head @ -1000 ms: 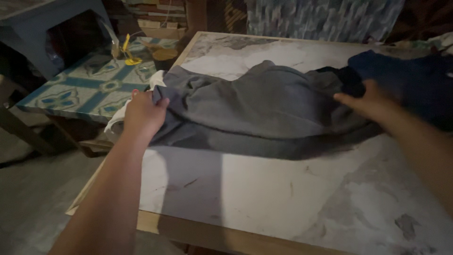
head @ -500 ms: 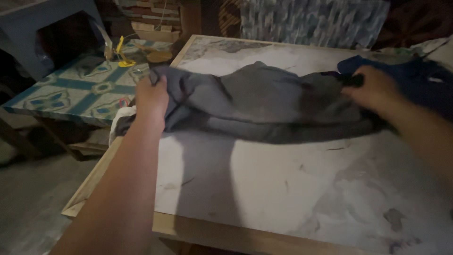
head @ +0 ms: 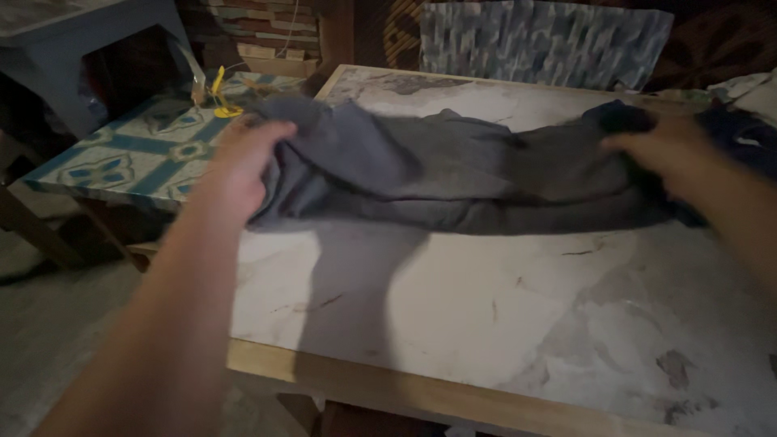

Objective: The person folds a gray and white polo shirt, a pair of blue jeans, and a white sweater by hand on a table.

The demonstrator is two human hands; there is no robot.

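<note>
You're holding the grey garment (head: 453, 174) by both ends right now, stretched in a long band across the far half of the marble-patterned bench (head: 486, 316). Your left hand (head: 243, 166) is clamped on the garment's left end, fingers curled over a bunched fold that is hanging just past the bench's left edge, and your right hand (head: 660, 150) is pressing down and gripping the right end, close to the bench's far right corner. The two hands are set well apart, with the whole length of cloth between them. Judging from how it lies, you're only partway along: the cloth is pulled out lengthwise, but it is sagging and rumpled in the middle, with creases running along it, and no neat fold is showing yet, so the smoothing and folding look to be ahead of you. The near half of the bench, on your side of the garment, is showing its bare marbled top. Beside your right hand, at the bench's right edge, a dark blue cloth (head: 745, 133) is lying in a heap, touching or nearly touching the grey one; I can't tell which in this dim light. Off the bench's left edge, a low tiled table (head: 121, 158) with a blue pattern is carrying a small yellow object (head: 220, 93), too blurred to name.
</note>
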